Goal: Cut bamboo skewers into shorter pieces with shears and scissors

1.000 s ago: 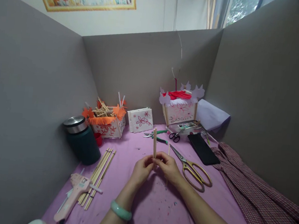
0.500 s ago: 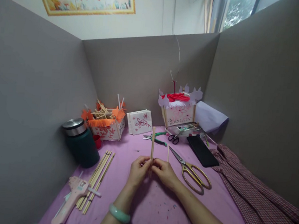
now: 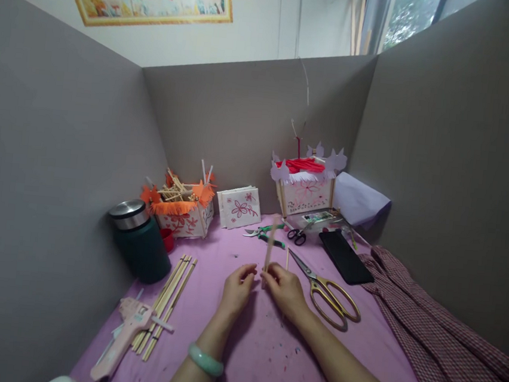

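Wooden stick (image 3: 269, 246): one, bare, held off the tabletop (image 3: 265, 360), tilted right, motion-blurred.
Right grip: right hand (image 3: 289, 290) pinches the stick's lower end.
Left grip: left hand (image 3: 236, 290) just beside it, fingers loose, holding nothing.
Near: one glue gun (image 3: 126, 335); stick bundle (image 3: 167, 300), roughly six, looks unused.
Mid: one gold-handled scissors (image 3: 332, 294), one thin stick (image 3: 287, 259) beside them, one phone (image 3: 346, 257), one flask (image 3: 139, 240).
Far: one pruner (image 3: 266, 233), one black scissors (image 3: 297, 236), two lanterns: orange-fringed lantern (image 3: 180, 211), red-tasselled lantern (image 3: 306, 187).
Progress: red-tasselled one looks finished; held stick shows no glue or paper, so probably early.
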The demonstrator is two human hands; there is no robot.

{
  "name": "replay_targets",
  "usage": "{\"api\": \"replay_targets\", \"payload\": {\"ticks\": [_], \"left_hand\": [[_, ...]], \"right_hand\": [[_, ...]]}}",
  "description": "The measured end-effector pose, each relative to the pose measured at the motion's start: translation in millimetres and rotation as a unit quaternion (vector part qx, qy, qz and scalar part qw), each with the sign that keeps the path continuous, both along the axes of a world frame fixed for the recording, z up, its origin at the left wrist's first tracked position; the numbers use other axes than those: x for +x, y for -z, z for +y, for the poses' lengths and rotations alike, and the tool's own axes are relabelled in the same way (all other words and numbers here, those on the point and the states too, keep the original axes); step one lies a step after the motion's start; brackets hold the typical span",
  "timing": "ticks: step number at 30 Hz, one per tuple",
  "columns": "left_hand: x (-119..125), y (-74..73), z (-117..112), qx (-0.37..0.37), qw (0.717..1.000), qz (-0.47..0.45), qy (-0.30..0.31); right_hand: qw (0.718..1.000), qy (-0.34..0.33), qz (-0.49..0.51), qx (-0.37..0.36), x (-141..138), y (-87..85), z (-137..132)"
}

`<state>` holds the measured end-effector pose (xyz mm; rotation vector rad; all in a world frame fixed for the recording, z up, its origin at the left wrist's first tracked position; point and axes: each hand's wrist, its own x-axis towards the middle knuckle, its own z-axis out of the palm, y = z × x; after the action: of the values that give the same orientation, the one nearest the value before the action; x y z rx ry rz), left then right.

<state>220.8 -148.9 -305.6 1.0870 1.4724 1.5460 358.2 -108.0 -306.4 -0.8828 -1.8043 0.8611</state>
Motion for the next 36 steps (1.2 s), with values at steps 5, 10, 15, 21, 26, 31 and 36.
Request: {"api": "replay_targets", "payload": {"ticks": [5,10,15,21,26,31,36], "left_hand": [[-1,5.4,2,-0.02,0.998,0.043,0.031],[5,4.1,-1,-0.089,0.986,-0.053,0.132],[7,-3.0,-7,-0.08,0.968,-0.157,0.178],[6,-9.3,-11,-0.084,0.969,-0.173,0.152],[3,-5.9,-8,-0.07,0.977,-0.172,0.109],[1,-1.6,-5,-0.088,0.979,-0.164,0.087],[1,-3.4,-5,-0.06,0.982,-0.166,0.071]], "right_hand": [[0.997,-0.002,0.066,-0.034,-1,-1.0,1],[0.969,-0.036,0.182,-0.164,-2,-3.6,7],[0.939,-0.052,0.236,-0.245,0,-1.0,13],[0.934,-0.049,0.252,-0.25,0,0.5,14],[0.929,-0.059,0.257,-0.259,-2,-2.1,10],[0.92,-0.048,0.282,-0.269,-2,-2.7,12],[0.9,-0.038,0.329,-0.283,0,-0.7,17]]}}
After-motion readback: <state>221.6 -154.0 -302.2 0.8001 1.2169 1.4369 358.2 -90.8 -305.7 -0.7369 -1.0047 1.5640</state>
